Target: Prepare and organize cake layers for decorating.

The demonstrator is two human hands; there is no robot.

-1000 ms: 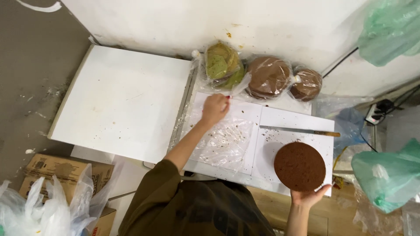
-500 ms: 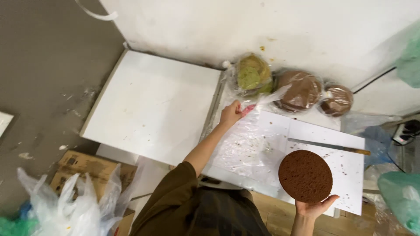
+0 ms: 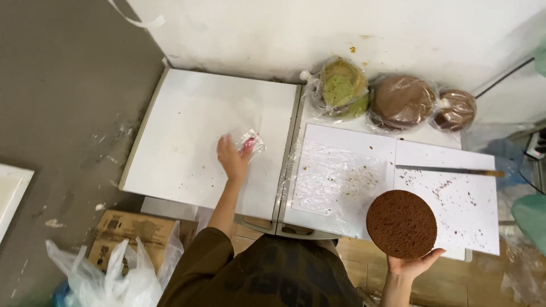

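Two hands busy: right hand [image 3: 410,266], lower right of frame, cradles brown cake round [image 3: 401,224] on open palm; left hand [image 3: 233,160] at centre pinches crumpled plastic wrap [image 3: 249,142] over white table [image 3: 187,119]; unwrapping stage, wrap wants discarding

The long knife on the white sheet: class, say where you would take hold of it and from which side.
Grip the knife by its brownish handle at the far right end, coming from the right. It lies flat with the thin blade pointing left, so the fingers close on the thicker handle, away from the blade.

Three bagged round cakes [image 3: 401,101] (one green) by the wall; cardboard box [image 3: 135,234] on floor.
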